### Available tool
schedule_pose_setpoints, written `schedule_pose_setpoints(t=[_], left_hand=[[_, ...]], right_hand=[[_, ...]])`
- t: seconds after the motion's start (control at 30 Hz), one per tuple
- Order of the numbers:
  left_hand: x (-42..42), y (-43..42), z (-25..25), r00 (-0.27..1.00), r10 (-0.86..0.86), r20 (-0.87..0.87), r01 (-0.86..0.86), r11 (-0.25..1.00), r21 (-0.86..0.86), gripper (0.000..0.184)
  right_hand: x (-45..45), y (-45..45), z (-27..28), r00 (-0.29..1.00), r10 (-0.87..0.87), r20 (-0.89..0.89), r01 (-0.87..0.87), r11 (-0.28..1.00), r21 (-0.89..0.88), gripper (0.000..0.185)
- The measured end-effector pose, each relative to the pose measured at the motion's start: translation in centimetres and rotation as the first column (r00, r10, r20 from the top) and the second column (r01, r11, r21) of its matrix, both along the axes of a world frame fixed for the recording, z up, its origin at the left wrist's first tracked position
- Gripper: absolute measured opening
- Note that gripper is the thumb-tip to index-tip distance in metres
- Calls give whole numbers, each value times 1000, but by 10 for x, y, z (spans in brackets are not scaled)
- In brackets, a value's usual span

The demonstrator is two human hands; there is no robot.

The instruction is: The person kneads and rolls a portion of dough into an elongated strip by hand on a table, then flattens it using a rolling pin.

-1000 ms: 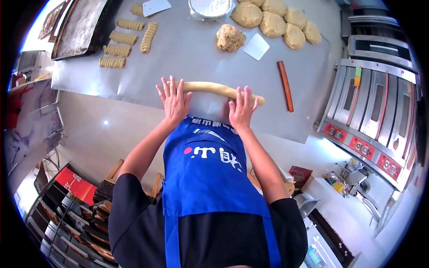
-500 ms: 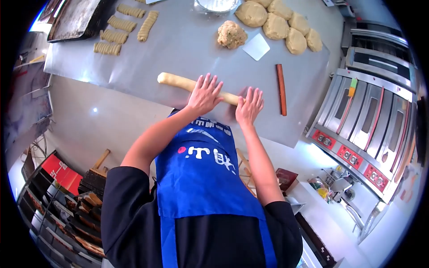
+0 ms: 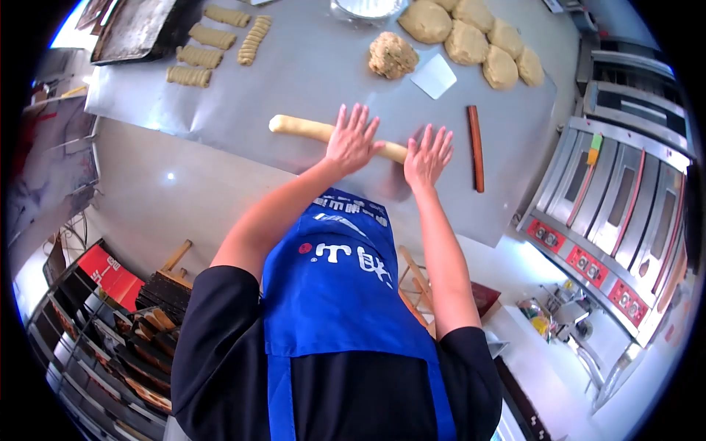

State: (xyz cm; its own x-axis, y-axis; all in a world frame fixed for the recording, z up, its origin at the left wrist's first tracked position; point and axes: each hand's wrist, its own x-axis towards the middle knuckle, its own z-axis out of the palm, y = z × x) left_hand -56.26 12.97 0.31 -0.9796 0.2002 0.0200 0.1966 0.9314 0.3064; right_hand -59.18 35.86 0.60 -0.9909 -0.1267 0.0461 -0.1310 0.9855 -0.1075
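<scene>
A pale dough log lies on the metal tabletop near its front edge. My left hand rests flat across the log's middle, fingers spread. My right hand lies over the log's right end, its fingers also stretched out. The log's left part sticks out past my left hand, and a short piece shows between the hands. Right of my right hand is a brown rolling stick. Beyond the log sit a lump of speckled filling and a white scraper.
Several round dough pieces sit at the back right, beside a covered bowl. Several ridged dough pieces lie at the back left next to a dark baking tray. An oven stands at the right.
Since a second ago, my left hand has moved right from the log's left end to its middle, and my right hand has also shifted right. The view has shifted too.
</scene>
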Motion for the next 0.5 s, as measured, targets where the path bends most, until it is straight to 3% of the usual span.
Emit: schedule_pose_setpoints(t=[0.03, 0.1, 0.17, 0.3, 0.37, 0.47, 0.5], left_hand=[[11, -5, -2, 1000, 18, -14, -18, 1000, -6, 67], [24, -21, 0, 987, -163, 3, 158, 961, 225, 60], [33, -42, 20, 996, 26, -88, 15, 901, 434, 52], [49, -103, 49, 875, 450, -182, -299, 795, 527, 38], [63, -134, 31, 793, 557, -249, -339, 742, 579, 31], [89, -169, 30, 672, 711, -207, -435, 606, 666, 19], [98, -176, 26, 632, 755, -172, -468, 549, 693, 15]], right_hand=[[13, 1, 2, 1000, 15, 12, -14, 1000, -15, 71], [32, 7, 3, 999, 40, 14, -39, 999, -28, 71], [46, 11, -3, 998, 1, 60, 1, 999, -40, 72], [47, 6, -4, 985, -78, 153, 82, 996, -21, 62], [41, 2, -9, 987, -99, 125, 104, 994, -32, 55], [28, 0, -6, 987, -136, 91, 140, 989, -43, 51], [18, -6, 8, 974, -154, 164, 162, 986, -37, 52]])
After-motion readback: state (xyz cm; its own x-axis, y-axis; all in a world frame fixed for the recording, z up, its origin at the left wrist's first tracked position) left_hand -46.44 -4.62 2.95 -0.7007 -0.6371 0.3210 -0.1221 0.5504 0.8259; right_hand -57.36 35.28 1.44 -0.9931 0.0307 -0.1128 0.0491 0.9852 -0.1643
